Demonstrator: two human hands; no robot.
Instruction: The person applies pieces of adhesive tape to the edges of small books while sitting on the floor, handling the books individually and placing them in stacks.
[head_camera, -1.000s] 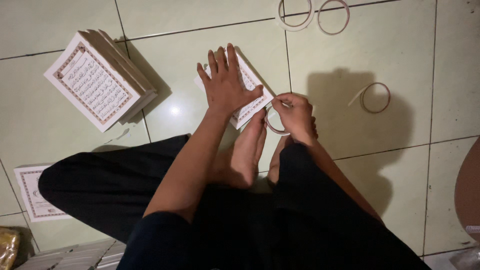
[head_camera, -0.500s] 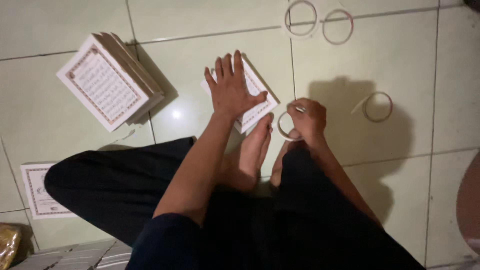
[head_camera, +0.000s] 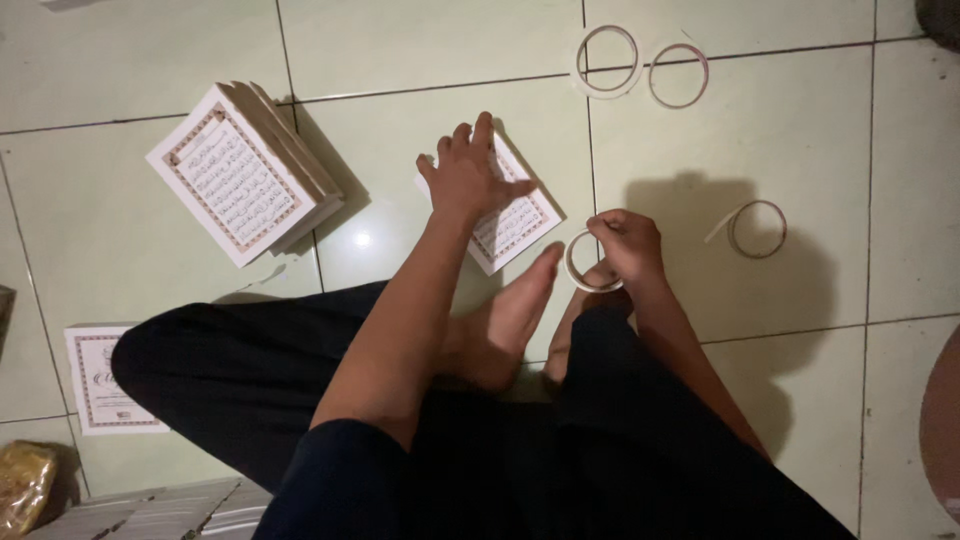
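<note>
At the far left edge, low in the view, a crumpled golden wrapper (head_camera: 22, 485) is cut off by the frame, its contents impossible to make out. Just above it a flat white card with a dark red ornamental border (head_camera: 103, 378) lies on the pale green tiled floor (head_camera: 120, 230), its right side hidden under the person's dark trouser leg. Along the bottom edge a stack of pale sheets (head_camera: 150, 512) shows only in part. Further up sits a stack of white booklets (head_camera: 245, 172), rectangular and turned at an angle, the top cover framed by a reddish patterned border around lines of fine script too small to read.

Near the middle, the left hand (head_camera: 468, 178) lies flat with its fingers spread wide, pressing down on a single booklet (head_camera: 515, 218) of the same white, bordered kind; the hand covers the booklet's upper left part. The person's bare foot (head_camera: 505, 325) rests just below it, toes close to the booklet's lower corner.

To the right, the right hand (head_camera: 625, 248) pinches a pale roll of tape (head_camera: 588, 262) between thumb and fingers, the ring held just beside the booklet's right corner and above the foot. Two more tape rings (head_camera: 640, 62) lie side by side at the top, and another tape ring with a loose tail (head_camera: 755, 228) lies alone further right. At the right edge a brownish rounded shape (head_camera: 942, 430) is cut off and cannot be identified.
</note>
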